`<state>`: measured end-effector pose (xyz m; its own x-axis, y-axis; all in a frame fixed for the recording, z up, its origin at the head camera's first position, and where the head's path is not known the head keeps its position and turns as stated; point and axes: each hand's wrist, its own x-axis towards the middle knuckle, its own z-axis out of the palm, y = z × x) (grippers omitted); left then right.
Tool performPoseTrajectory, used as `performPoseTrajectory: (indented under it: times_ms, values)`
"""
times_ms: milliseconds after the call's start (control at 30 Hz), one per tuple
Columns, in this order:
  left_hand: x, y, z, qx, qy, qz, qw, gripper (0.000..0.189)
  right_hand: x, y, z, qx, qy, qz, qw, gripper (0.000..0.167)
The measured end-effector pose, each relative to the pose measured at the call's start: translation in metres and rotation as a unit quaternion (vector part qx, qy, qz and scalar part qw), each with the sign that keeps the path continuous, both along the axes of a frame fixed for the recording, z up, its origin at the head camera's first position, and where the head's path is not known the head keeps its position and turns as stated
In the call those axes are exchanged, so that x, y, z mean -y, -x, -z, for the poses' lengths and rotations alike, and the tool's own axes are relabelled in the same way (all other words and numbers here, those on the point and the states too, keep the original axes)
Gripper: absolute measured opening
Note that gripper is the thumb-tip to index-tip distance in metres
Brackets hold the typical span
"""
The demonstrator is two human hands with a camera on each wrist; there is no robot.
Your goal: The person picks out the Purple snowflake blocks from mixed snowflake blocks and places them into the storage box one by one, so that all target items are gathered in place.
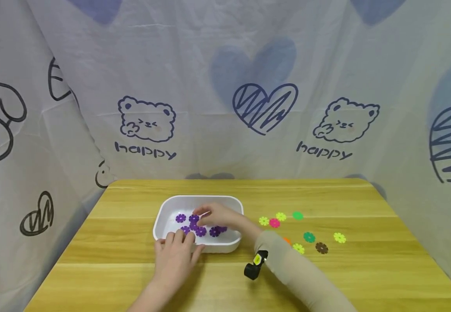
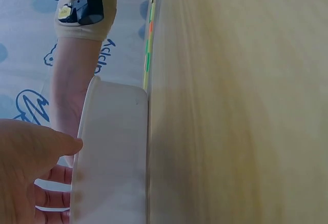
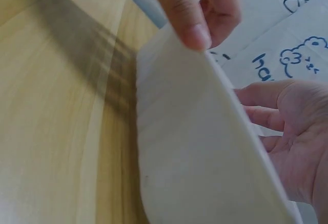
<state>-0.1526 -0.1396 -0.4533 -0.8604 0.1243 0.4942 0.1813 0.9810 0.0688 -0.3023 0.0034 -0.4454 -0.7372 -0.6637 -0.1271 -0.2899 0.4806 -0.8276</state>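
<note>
A white plastic box (image 1: 198, 248) stands on the wooden table with several purple snowflake-shaped discs (image 1: 180, 218) inside. My left hand (image 1: 176, 253) holds the box's near rim. Its thumb (image 2: 69, 144) lies at the outside and its fingers reach over the edge. Above the discs, my right hand (image 1: 219, 215) reaches in over the right side, fingers loosely bent near a purple disc (image 1: 194, 218). No disc shows between those fingers; in the right wrist view the box wall (image 3: 195, 142) hides the fingertips.
To the right of the box lie loose discs: a pink one (image 1: 274, 222), a brown one (image 1: 321, 248), a green one (image 1: 309, 237) and several yellow ones (image 1: 339, 237). Behind the wooden table (image 1: 385, 268) hangs a printed curtain (image 1: 206, 143). A small black camera (image 1: 254, 266) sits on the right wrist.
</note>
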Motion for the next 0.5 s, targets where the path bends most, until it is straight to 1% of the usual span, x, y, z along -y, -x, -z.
performPoseTrajectory:
  times_ms: [267,367,500]
  values:
    - [-0.001,0.0,-0.001,0.003,0.0,-0.001,1.0,0.034,-0.023,-0.008,-0.024,0.007,0.024,0.0,0.9997,0.042]
    - [0.0,0.001,-0.002,0.0,0.001,0.001,1.0,0.035,-0.033,-0.01,-0.03,0.006,0.043,0.001,0.999,0.042]
    - [0.0,0.001,-0.003,0.0,0.004,0.004,1.0,0.034,-0.05,-0.012,-0.037,0.016,0.065,0.006,0.9977,0.041]
